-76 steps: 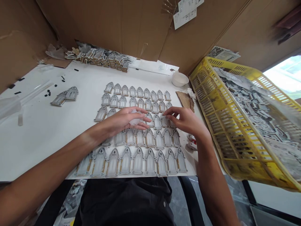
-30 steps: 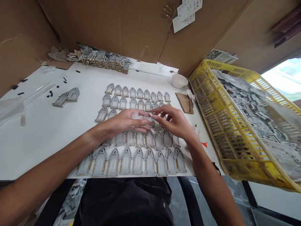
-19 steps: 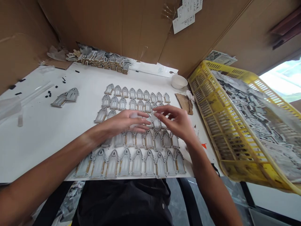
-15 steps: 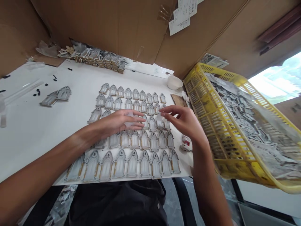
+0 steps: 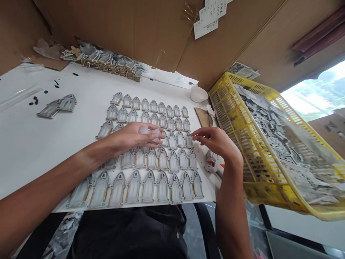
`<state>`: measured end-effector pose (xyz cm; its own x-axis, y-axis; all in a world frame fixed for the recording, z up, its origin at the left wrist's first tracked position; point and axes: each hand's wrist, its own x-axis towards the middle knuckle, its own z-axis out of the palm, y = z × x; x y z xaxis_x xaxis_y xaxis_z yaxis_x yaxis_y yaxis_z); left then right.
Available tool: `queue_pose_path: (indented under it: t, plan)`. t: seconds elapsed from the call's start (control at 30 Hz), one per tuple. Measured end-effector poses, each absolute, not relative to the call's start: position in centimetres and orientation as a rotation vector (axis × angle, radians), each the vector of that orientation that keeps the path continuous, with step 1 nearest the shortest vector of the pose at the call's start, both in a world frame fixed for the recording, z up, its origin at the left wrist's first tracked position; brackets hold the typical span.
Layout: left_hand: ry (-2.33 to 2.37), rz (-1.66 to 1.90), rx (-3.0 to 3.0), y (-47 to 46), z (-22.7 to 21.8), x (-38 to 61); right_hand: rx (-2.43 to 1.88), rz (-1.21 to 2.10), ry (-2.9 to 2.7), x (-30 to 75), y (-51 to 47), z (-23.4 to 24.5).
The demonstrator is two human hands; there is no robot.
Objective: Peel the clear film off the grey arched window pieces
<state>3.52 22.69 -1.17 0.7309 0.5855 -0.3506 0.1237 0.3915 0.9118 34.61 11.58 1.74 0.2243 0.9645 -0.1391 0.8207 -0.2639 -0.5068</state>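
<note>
Head camera: a person's 2 bare hands reach over a white table (image 5: 88,90) laid with 5 rows of arched frames (image 5: 147,187), small window-like shapes in grey with brown edges. The left hand (image 5: 137,135), palm turned inward, curls loosely around a few translucent pieces (image 5: 143,130), which sit in the hollow behind the fingers, above the middle row. The right hand (image 5: 215,140) brings thumb and fingers together at the right end of that row, beside its last frame (image 5: 189,141); whether the fingertips touch it, or pinch a thin piece, cannot be told. The pieces look thin and very light, probably bendy and slick like plastic film, so they may cling together or slide; a soft pinch at the edge of a single sheet should suit them better than a squeeze. The frames look stiff and light, perhaps fragile at their narrow pointed tops, and are likely best taken by both long sides, near the base. Near the right forearm lies a red-and-white object (image 5: 211,158), its kind unclear. Further right, a yellow basket (image 5: 266,192) holds many small parts under crumpled plastic. A white bowl (image 5: 198,94) stands beyond the right hand, and 2 overlapping frames (image 5: 67,103) lie apart at far left.
</note>
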Motion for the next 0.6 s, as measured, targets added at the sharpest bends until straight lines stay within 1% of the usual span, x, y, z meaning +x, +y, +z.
queue_pose_path:
  t: [0.2, 0.6]
  plan:
    - [0.768, 0.381, 1.139, 22.66, -1.43, 3.66, -2.116, 0.653, -1.669, 34.81, 11.57, 1.47]
    - [0.774, 0.384, 1.146, 22.79, -1.65, 3.66, -2.116, 0.59, -1.756, 34.92, 11.61, 1.39]
